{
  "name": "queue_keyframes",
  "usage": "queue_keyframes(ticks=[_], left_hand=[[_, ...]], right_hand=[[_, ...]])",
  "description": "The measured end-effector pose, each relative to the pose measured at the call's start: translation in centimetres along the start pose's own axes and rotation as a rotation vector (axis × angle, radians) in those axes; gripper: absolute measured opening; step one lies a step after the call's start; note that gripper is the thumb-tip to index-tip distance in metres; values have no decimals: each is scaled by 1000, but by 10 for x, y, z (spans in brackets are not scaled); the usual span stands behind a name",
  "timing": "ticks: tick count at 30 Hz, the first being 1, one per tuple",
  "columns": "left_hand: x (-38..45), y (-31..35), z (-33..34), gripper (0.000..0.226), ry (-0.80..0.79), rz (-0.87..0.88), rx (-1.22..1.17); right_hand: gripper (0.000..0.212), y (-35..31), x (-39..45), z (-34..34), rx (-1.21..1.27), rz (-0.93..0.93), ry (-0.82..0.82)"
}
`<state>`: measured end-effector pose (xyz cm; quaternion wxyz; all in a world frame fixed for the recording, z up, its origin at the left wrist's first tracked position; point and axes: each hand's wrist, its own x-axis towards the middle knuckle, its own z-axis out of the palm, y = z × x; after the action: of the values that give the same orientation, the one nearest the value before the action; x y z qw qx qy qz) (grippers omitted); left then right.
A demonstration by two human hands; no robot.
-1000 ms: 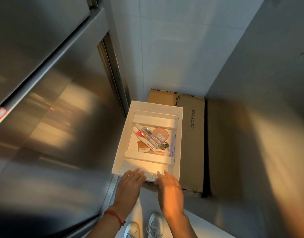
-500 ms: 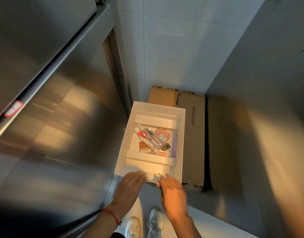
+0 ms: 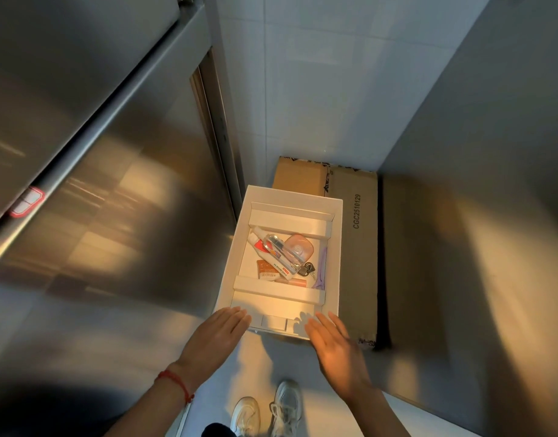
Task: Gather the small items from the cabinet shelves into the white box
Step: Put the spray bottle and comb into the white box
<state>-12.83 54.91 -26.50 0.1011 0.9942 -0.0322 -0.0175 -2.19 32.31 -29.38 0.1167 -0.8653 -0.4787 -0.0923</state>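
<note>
Both hands are drawing apart along the near edge of the white box (image 3: 288,323): a moment ago they were lying close together at its middle, and now the left hand (image 3: 219,334) is sitting at the box's near left corner while the right hand (image 3: 333,342) is sitting at its near right corner. The fingers of both are lying straight and relaxed, touching or just over the edge, gripping nothing. The view is also shifting slightly, so the box is appearing a little higher in the picture.

The box is resting on a brown carton (image 3: 356,247) against the tiled wall, just right of the steel cabinet (image 3: 113,200), whose doors are looking closed. Inside the box, between its two white dividers, a small heap is lying: a clear bottle (image 3: 276,247) across a white tube (image 3: 273,263), a pink round case (image 3: 299,247) right of them, keys (image 3: 307,269) nearer the hands, and an orange sachet (image 3: 266,272) by the near divider.

With items already lying inside and the hands spreading to the corners, the person is probably getting ready to take hold of the box by its sides, either to lift it or to square it up; whether more items are waiting on the shelves cannot be told
</note>
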Motion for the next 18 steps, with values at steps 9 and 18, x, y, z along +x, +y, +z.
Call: queue_keyframes(ticks=[9, 18], left_hand=[[-1, -19, 2, 84, -86, 94, 110], [-1, -20, 4, 85, -124, 103, 128]], right_hand=[[38, 12, -8, 3, 65, -131, 38], [55, 11, -4, 0, 62, -159, 106]])
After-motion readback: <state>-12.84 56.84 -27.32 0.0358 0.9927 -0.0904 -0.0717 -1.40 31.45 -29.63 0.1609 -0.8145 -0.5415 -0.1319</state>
